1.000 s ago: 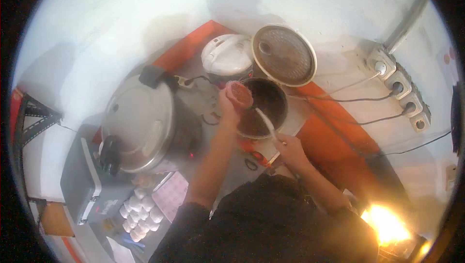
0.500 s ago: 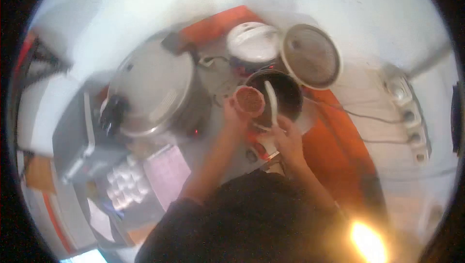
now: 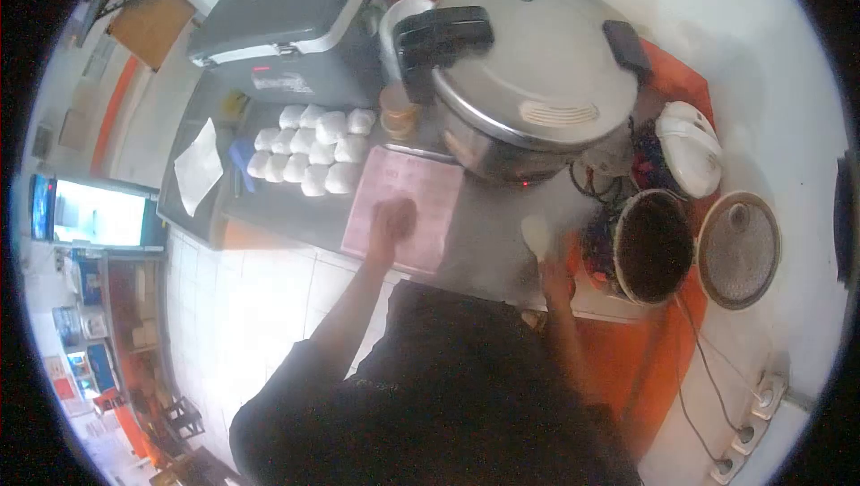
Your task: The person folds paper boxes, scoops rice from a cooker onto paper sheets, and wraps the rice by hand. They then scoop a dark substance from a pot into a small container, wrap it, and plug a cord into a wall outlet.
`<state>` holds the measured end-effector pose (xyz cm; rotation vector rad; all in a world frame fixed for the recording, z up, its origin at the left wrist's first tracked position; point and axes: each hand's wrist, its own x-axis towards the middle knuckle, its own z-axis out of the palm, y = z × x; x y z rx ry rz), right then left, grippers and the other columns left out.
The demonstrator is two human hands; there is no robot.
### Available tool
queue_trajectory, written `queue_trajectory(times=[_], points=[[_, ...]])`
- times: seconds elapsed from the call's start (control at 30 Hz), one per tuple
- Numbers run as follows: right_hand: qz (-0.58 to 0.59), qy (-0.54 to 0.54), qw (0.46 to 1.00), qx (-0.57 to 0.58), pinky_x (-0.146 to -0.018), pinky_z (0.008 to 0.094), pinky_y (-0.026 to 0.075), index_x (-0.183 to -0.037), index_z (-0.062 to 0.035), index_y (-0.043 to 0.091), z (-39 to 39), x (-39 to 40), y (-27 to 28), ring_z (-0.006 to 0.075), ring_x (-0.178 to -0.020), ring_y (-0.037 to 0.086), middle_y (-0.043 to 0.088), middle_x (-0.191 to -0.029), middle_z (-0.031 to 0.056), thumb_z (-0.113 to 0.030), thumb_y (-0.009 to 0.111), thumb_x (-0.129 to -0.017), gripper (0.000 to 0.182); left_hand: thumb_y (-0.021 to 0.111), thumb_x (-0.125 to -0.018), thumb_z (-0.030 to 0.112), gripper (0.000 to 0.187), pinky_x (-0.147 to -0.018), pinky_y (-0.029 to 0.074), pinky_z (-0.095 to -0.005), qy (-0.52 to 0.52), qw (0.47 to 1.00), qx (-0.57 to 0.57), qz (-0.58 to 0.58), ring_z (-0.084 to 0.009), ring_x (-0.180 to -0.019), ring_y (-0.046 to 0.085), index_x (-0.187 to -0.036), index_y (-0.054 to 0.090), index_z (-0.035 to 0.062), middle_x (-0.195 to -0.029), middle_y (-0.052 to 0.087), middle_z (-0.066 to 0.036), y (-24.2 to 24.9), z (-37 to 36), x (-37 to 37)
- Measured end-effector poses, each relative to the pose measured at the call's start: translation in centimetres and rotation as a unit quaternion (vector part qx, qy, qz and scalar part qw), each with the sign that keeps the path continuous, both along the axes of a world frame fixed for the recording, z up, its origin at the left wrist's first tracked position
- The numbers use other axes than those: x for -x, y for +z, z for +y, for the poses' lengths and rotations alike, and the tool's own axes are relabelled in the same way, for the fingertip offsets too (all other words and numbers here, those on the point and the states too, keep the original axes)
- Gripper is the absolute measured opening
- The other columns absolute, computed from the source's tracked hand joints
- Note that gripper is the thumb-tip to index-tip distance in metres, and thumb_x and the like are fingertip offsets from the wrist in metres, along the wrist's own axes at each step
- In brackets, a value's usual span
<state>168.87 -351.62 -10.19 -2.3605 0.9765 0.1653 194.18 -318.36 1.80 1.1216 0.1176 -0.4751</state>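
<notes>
Fingers of the left hand [image 3: 385,233] are closed about the side of a small brown rounded thing [image 3: 406,216], blurred, above or on a pink sheet [image 3: 433,208]; whether it touches the sheet cannot be told. The right hand [image 3: 557,282] grips the narrow end of a white paddle [image 3: 537,235], its broad end pointing away from the person.

The paddle looks light, stiff and easy to turn, possibly slippery if damp, and best taken by its narrow end; the brown thing seems light enough for one hand, and a hold around its sides would suit it; how firm it is cannot be told. The pink sheet looks thin and soft, easily creased, and best lifted by an edge.

On the grey surface [image 3: 488,249], rows of white bundles [image 3: 309,147] sit just beside the sheet; behind them stands a grey cool box [image 3: 309,69]; a large cooker with a steel lid [image 3: 546,47] stands beyond the hands. To the right, an open pot [image 3: 652,249] shows a dark inside, its round lid [image 3: 739,251] raised beside it, near a smaller white-lidded cooker [image 3: 688,147].

Around them are pale walls [image 3: 761,83], wall sockets [image 3: 745,434] with cables, white floor tiles [image 3: 255,307] and, far left, a bright screen [image 3: 98,217].
</notes>
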Motion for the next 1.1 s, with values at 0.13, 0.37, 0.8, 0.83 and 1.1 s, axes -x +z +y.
queue_trajectory(times=[0.13, 0.37, 0.8, 0.83, 1.1], points=[[-0.198, -0.080, 0.972, 0.095, -0.097, 0.0383, 0.041, -0.119, -0.0009, 0.058, 3.7, -3.9, 6.4, 0.0304, -0.116, 0.053, 0.057, -0.123, 0.0180, -0.022, 0.061, -0.088, 0.037, 0.069, -0.085, 0.028, 0.053, -0.092, 0.046, -0.0402, -0.139, 0.887, -0.300, -0.322, -0.0249, -0.111, 0.052, -0.127, 0.047, 0.0054, -0.124, 0.053, -0.011, -0.8, 1.9, -2.6], [-0.311, 0.162, 0.930, 0.109, -0.099, 0.0465, 0.040, -0.117, -0.0024, 0.057, 13.2, -15.1, 5.2, 0.0355, -0.112, 0.053, 0.060, -0.114, 0.0171, -0.014, 0.073, -0.073, 0.049, 0.072, -0.069, 0.057, 0.111, -0.115, 0.010, -0.0568, -0.290, 0.589, -0.556, -0.510, -0.0412, -0.144, 0.011, -0.151, 0.018, 0.0048, -0.156, 0.015, -0.021, -3.0, 8.8, -6.0], [-0.025, 0.104, 0.994, 0.014, -0.086, 0.0505, 0.048, -0.120, -0.0135, 0.053, 28.3, -28.8, 13.7, 0.0429, -0.104, 0.050, 0.049, -0.119, 0.0171, -0.032, 0.081, -0.063, 0.066, 0.075, -0.067, 0.055, 0.113, -0.111, 0.018, -0.0572, -0.262, 0.605, -0.563, -0.498, -0.0351, -0.144, 0.019, -0.149, 0.019, 0.0003, -0.156, 0.017, -0.021, -6.0, 10.0, -6.9], [-0.027, 0.118, 0.992, 0.029, -0.086, 0.0499, 0.048, -0.120, -0.0134, 0.053, 28.1, -29.1, 12.2, 0.0424, -0.104, 0.050, 0.048, -0.119, 0.0169, -0.032, 0.082, -0.061, 0.068, 0.073, -0.071, 0.049, 0.104, -0.111, 0.021, -0.0564, -0.314, 0.612, -0.562, -0.459, -0.0353, -0.142, 0.023, -0.148, 0.023, 0.0001, -0.153, 0.022, -0.022, -5.0, 10.1, -7.8], [-0.133, 0.047, 0.981, -0.135, -0.091, 0.0492, 0.045, -0.122, -0.0151, 0.053, 20.9, -24.2, 11.4, 0.0376, -0.105, 0.052, 0.051, -0.119, 0.0143, -0.029, 0.084, -0.056, 0.074, 0.048, -0.084, 0.007, 0.050, -0.108, 0.034, -0.0496, -0.192, 0.577, -0.465, -0.644, -0.0388, -0.127, 0.044, -0.133, 0.046, -0.0027, -0.133, 0.050, -0.024, -5.3, 5.3, -17.3]])
